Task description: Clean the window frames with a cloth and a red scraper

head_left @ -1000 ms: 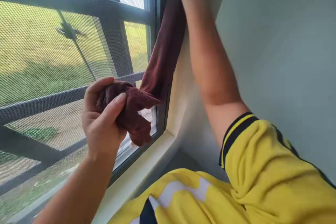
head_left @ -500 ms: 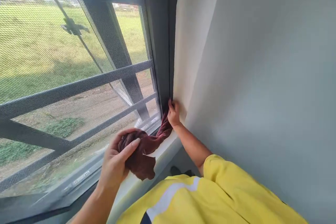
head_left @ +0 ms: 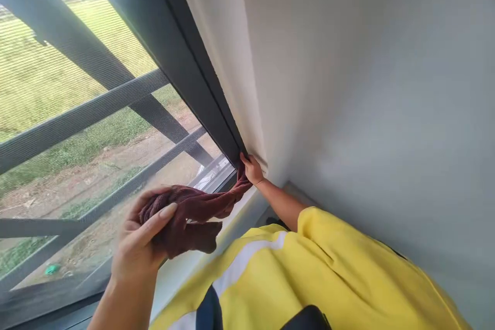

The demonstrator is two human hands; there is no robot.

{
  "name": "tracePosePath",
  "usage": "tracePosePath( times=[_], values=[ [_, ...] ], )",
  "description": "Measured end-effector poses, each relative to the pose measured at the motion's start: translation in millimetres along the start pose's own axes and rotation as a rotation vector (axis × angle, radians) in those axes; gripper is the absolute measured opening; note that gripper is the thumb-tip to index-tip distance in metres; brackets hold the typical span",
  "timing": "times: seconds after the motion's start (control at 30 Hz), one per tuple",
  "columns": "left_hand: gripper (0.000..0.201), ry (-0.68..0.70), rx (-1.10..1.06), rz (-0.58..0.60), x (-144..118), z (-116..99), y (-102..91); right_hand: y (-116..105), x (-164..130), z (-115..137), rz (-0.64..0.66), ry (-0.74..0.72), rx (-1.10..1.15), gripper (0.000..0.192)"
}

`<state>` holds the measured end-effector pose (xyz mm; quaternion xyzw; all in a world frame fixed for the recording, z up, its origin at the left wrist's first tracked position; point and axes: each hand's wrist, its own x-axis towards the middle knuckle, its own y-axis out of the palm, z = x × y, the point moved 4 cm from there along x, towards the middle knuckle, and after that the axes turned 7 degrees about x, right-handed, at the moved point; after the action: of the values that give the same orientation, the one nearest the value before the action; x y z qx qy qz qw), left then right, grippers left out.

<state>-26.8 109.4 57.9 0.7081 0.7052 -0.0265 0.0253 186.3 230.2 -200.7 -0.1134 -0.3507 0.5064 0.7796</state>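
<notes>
Maroon cloth [head_left: 193, 211], twisted and bunched, stretches between both hands.

The person wears a bright yellow short-sleeved shirt [head_left: 348, 273] of smooth, slightly shiny cloth. It fills the near right of the view, and its right sleeve [head_left: 309, 224] ends above the elbow in a plain folded hem. A broad white band [head_left: 247, 270] runs slantwise across the chest, and beside it, at the near edge, lies a dark navy panel [head_left: 211, 309]. A second dark patch [head_left: 305, 317] shows at the near edge, further right. Both forearms are bare. The right hand [head_left: 252, 169], far in the view, and the left hand [head_left: 135, 247], nearer and to the left, carry no rings, watch or gloves. The left thumbnail [head_left: 169, 210] is short and unpainted.
</notes>
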Motion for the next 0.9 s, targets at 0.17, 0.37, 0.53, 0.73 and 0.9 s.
tracePosePath(
  times=[0.17, 0.37, 0.53, 0.73, 0.9],
  values=[
    [0.041, -0.027, 0.006, 0.021, 2, 4, 13.8, 13, -20, -23, 0.137, 0.111, -0.058, 0.047],
    [0.044, -0.078, 0.025, 0.052, -1, 7, 27.8, 28, -43, -45, 0.336, 0.254, -0.107, 0.047],
    [0.038, -0.125, 0.014, 0.055, 3, 16, 29.6, 30, -47, -51, 0.407, 0.297, -0.086, 0.048],
    [0.039, -0.117, 0.006, -0.004, 2, 17, 26.3, 7, -39, -38, 0.443, 0.285, -0.087, 0.046],
    [0.036, -0.088, -0.035, -0.132, -5, 15, 10.0, -32, -46, -6, 0.436, 0.292, 0.111, 0.042]
  ],
)
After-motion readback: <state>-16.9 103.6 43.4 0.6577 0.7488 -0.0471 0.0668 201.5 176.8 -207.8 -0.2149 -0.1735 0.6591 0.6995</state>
